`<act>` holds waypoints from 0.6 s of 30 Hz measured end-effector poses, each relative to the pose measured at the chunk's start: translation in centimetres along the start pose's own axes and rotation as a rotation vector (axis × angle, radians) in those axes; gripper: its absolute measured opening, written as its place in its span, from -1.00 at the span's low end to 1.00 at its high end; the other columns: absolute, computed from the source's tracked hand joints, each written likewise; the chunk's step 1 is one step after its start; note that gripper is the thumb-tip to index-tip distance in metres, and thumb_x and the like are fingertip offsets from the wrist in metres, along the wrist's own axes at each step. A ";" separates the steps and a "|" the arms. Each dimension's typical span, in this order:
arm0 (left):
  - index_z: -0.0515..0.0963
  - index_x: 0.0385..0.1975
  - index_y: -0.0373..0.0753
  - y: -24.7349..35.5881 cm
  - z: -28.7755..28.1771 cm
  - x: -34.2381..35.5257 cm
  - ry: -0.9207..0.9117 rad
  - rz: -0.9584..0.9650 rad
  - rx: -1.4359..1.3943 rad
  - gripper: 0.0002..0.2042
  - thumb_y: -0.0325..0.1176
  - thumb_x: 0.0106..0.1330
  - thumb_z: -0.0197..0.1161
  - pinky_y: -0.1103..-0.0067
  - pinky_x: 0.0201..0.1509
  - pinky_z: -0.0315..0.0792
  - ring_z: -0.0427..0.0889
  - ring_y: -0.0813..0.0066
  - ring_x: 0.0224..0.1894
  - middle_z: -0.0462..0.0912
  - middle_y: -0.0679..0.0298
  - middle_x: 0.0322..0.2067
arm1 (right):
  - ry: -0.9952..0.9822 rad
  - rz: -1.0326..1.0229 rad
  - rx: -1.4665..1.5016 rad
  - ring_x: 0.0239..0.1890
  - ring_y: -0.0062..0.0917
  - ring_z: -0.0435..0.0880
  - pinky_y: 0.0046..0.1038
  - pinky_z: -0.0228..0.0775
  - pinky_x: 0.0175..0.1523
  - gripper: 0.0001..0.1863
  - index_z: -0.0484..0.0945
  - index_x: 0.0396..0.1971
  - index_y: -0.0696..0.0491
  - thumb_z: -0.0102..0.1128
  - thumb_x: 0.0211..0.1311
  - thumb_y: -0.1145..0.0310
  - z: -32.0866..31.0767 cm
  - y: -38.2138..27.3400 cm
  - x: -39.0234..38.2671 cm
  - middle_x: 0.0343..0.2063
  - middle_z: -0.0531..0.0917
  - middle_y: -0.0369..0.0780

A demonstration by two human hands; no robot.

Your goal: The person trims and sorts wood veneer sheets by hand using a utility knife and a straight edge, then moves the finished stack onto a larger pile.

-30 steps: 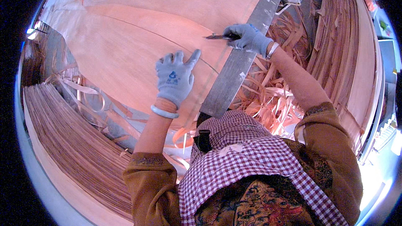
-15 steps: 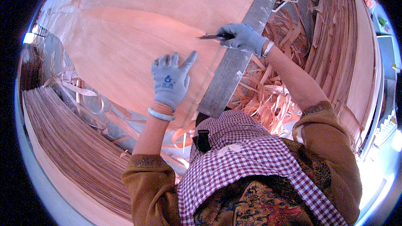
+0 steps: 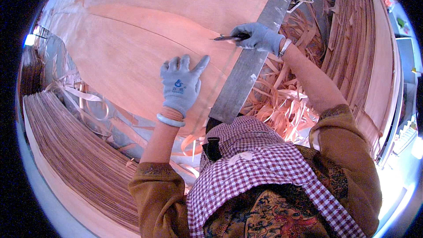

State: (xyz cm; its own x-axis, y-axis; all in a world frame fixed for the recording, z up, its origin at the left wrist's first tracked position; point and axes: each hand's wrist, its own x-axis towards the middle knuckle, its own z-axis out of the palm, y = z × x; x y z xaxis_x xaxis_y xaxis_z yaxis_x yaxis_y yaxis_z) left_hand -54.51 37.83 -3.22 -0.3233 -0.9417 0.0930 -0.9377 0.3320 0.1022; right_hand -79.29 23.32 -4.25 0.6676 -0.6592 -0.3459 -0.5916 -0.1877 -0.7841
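Observation:
A wide sheet of thin reddish wood veneer lies flat in front of me. My left hand, in a grey-blue glove with a pale bangle at the wrist, rests flat on it with fingers spread. My right hand, also gloved, grips a small knife whose blade points left onto the veneer. The knife sits beside a long grey metal straightedge that runs from my waist up to the far right.
A heap of curled veneer offcuts lies right of the straightedge. Stacked veneer sheets fill the lower left and the right side. Loose strips curl at the left, beside the sheet's edge.
My right hand with the knife has drawn back along the straightedge toward me. My left hand has stayed flat on the veneer.

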 end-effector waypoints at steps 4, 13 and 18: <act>0.37 0.09 0.23 0.0 -0.2 0.3 -0.040 -0.002 -0.029 -0.43 -0.35 -0.03 0.16 0.19 0.06 0.15 0.33 0.12 -0.04 0.38 0.14 -0.09 | 0.017 -0.046 -0.090 -0.46 -0.68 0.39 -0.57 0.32 -0.31 -0.72 0.50 -0.24 0.11 0.23 0.00 0.38 -0.4 -0.1 -0.2 -0.53 0.53 -0.36; 0.39 0.07 0.22 0.3 1.5 -0.2 0.115 -0.029 0.016 -0.43 -0.33 -0.07 0.19 0.10 0.07 0.13 0.34 0.08 -0.06 0.39 0.12 -0.12 | 0.332 -0.145 -0.322 -0.39 -0.27 0.53 -0.35 0.36 -0.28 -0.76 0.48 -0.29 0.10 0.08 0.12 0.26 0.2 -2.2 -1.6 -0.43 0.54 -0.09; 0.42 0.04 0.16 0.3 1.7 -0.4 0.166 -0.026 -0.008 -0.45 -0.34 -0.08 0.20 0.11 0.07 0.14 0.36 0.13 -0.08 0.40 0.18 -0.09 | 0.146 -0.021 -0.482 -0.45 -0.17 0.57 -0.25 0.36 -0.40 -0.79 0.43 -0.34 0.02 -0.04 0.20 0.19 2.7 -5.6 -0.8 -0.52 0.57 -0.10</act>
State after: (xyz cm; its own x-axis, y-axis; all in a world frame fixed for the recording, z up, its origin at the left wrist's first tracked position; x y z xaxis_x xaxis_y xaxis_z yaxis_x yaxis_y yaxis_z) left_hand -54.87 38.19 -4.92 -0.2731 -0.9282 0.2529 -0.9442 0.3089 0.1140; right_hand -75.32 26.86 -0.94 0.6318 -0.7403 -0.2298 -0.7432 -0.4943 -0.4509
